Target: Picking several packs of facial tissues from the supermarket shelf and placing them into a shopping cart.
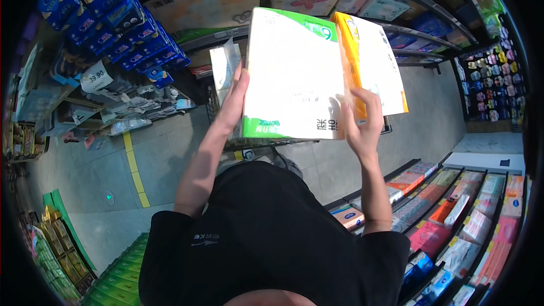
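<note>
A white tissue pack with green ends (293,68), in clear film, is held up in front of me, its printing upside down. My left hand (234,100) grips its left edge, thumb at the front and the other fingers largely hidden. At its lower right edge, the thumb and fingers of my right hand (364,121) close on the film. A white and orange-yellow tissue pack (376,63) sits behind and to the right, partly covered. Beyond my left hand, another white pack (221,66) shows beside the wire side of a shopping cart (210,106).
Shelves of wrapped tissue packs (204,4) run ahead. Blue tissue packs (123,29) are stacked at the left, above a price card (97,75). More stocked shelves (450,221) stand at the lower right. Grey floor tiles (170,153) carry a yellow line (135,170).
</note>
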A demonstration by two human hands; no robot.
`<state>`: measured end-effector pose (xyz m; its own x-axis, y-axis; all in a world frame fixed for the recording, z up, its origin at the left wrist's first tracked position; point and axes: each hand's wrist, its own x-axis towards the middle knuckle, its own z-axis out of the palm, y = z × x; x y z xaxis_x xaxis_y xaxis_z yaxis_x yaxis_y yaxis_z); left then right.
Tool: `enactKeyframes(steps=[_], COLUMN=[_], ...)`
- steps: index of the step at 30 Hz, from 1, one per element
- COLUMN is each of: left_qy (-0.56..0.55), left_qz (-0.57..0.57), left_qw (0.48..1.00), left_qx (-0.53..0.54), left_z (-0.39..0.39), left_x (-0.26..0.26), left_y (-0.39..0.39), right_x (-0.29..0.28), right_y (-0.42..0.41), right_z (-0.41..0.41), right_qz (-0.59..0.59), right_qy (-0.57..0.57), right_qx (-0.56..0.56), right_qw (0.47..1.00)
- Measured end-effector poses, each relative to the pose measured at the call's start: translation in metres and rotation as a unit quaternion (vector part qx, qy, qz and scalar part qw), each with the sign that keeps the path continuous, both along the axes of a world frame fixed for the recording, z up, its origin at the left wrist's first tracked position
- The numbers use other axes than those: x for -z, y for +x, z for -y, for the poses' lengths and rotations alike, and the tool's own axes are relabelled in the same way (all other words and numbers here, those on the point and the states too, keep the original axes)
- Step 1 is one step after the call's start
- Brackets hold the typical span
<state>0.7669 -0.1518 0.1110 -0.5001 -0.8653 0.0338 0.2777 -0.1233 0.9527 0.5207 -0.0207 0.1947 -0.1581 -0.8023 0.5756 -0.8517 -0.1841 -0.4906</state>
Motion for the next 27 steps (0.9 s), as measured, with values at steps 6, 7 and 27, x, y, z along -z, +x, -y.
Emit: enactKeyframes(steps=[6,7,27], left_qy=[0.002,-0.004,0.069], left_qz=[0.031,0.05,0.297], left_qw=[0.999,0.998,0.934], left_qx=[-0.031,-0.033,-0.183], left_z=[-0.05,-0.054,-0.053], left_x=[-0.006,-0.006,0.111], left_y=[-0.022,-0.025,0.052], right_x=[0.019,0.022,0.045], right_y=[-0.009,-0.008,-0.087], right_z=[-0.016,-0.016,-0.039], right_qz=[-0.054,-0.069,0.133], right_qy=[0.022,0.029,-0.088], right_qx=[0.033,0.042,0.25], right_qw=[0.998,0.996,0.955])
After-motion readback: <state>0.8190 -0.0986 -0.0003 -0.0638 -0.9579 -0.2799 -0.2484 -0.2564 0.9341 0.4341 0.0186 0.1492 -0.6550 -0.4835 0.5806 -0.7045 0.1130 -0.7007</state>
